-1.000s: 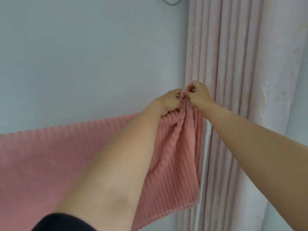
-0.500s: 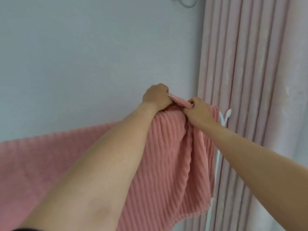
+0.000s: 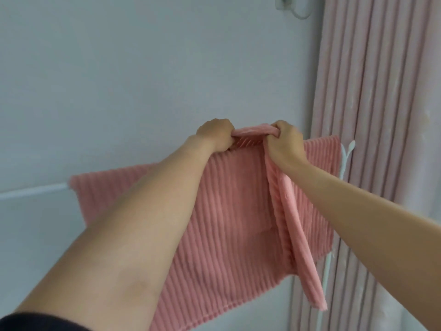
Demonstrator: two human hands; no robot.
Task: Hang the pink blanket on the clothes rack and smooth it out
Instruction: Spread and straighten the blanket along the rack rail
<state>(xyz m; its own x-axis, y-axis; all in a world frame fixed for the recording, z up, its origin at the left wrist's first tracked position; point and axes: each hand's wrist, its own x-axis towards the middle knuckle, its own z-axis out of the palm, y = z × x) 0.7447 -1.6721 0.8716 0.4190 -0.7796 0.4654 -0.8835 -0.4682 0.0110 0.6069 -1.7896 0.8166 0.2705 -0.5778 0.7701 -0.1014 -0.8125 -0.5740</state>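
Note:
The pink ribbed blanket hangs over the white clothes rack, whose bar shows at the left and whose post stands at the right. My left hand grips the blanket's top edge with curled fingers. A short way to its right, my right hand grips a bunched fold of the same edge. A narrow flap of blanket hangs down below my right wrist. Most of the bar is hidden under the cloth.
A pale grey wall is right behind the rack. Pink pleated curtains hang at the right, just behind the rack's post. A white wall fitting with a cord sits near the top.
My hands have moved apart along the top edge, spreading the bunched cloth. The blanket's right part now lies wider over the bar, and the view has shifted so the rack's left bar shows.

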